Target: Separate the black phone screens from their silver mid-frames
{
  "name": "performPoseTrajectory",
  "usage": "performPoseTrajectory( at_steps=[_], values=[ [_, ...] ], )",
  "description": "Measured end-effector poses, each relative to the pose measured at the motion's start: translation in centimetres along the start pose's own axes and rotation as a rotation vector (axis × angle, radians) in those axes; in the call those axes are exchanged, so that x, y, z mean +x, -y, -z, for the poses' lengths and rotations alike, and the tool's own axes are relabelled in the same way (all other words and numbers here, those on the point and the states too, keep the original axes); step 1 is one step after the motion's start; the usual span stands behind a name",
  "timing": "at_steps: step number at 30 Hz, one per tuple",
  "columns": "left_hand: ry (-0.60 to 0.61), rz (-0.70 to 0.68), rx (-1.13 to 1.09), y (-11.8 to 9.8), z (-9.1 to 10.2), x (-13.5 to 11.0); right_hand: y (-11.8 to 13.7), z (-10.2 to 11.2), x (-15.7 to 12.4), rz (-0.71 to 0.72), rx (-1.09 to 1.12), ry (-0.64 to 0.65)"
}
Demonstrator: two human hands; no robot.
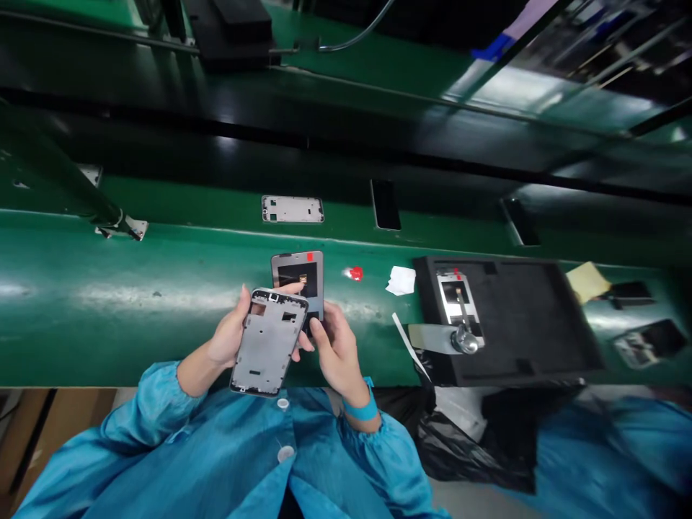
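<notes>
My left hand (pixel 230 335) grips a grey metal phone frame (pixel 269 342) from the left side, tilted toward me. My right hand (pixel 335 346) holds a second phone panel (pixel 299 274) with a dark square and a red tag at its top corner. That panel sits behind and partly under the frame. Both hands hover over the near edge of the green workbench (pixel 135 288). Blue sleeves cover both arms, and a blue band circles the right wrist.
A black foam tray (pixel 530 317) with a phone part and a metal roller tool (pixel 462 337) lies at right. Another frame (pixel 293 209) and a dark panel (pixel 386 204) rest further back. A red scrap (pixel 355 273), white paper (pixel 401 280), a yellow note (pixel 587 280) lie nearby.
</notes>
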State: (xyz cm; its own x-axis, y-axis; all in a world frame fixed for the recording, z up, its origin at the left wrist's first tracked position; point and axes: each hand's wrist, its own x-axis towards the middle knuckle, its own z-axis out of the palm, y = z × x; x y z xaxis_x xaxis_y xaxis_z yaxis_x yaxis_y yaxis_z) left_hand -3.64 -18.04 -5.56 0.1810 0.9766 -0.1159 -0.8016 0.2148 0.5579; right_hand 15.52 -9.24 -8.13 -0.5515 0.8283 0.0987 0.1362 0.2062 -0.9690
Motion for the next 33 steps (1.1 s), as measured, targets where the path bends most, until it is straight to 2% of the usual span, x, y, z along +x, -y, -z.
performPoseTrajectory(
  at_steps=[2, 5, 9, 11, 14, 17, 20, 23, 26, 29, 33],
  values=[
    [-0.043, -0.071, 0.162, 0.5, -0.1, 0.4, 0.6, -0.1, 0.6, 0.098, 0.036, -0.074],
    [-0.061, -0.226, 0.497, 1.1, -0.5, 0.7, 1.7, -0.4, 1.4, 0.211, 0.130, -0.106],
    [-0.024, -0.419, 0.998, 1.6, -1.0, 1.1, 3.0, -0.6, 2.1, 0.225, 0.268, -0.195],
    [0.021, -0.442, 1.147, 1.7, -1.0, 1.3, 3.4, -0.6, 2.4, 0.212, 0.312, -0.261],
    [0.055, -0.397, 1.215, 2.0, -0.9, 1.5, 3.9, -0.6, 2.6, 0.209, 0.303, -0.363],
    [0.050, -0.355, 1.217, 2.1, -0.9, 1.6, 4.2, -0.6, 2.8, 0.223, 0.300, -0.400],
    [0.033, -0.354, 1.194, 1.5, -1.2, 1.8, 3.6, 0.4, 3.0, 0.264, 0.279, -0.357],
    [-0.159, -0.347, 1.074, 0.0, -1.4, 1.9, 0.8, 3.3, 4.5, 0.240, 0.108, -0.383],
    [-0.336, -0.247, 0.808, -2.2, -1.4, 1.9, -3.8, 6.9, 7.4, 0.027, -0.262, -0.398],
    [-0.303, -0.124, 0.515, -4.0, -1.6, 1.6, -8.1, 8.8, 10.2, -0.081, -0.391, -0.357],
    [-0.176, -0.033, 0.248, -4.7, -2.9, 1.3, -10.6, 8.2, 11.1, -0.123, -0.513, -0.342]
  ],
)
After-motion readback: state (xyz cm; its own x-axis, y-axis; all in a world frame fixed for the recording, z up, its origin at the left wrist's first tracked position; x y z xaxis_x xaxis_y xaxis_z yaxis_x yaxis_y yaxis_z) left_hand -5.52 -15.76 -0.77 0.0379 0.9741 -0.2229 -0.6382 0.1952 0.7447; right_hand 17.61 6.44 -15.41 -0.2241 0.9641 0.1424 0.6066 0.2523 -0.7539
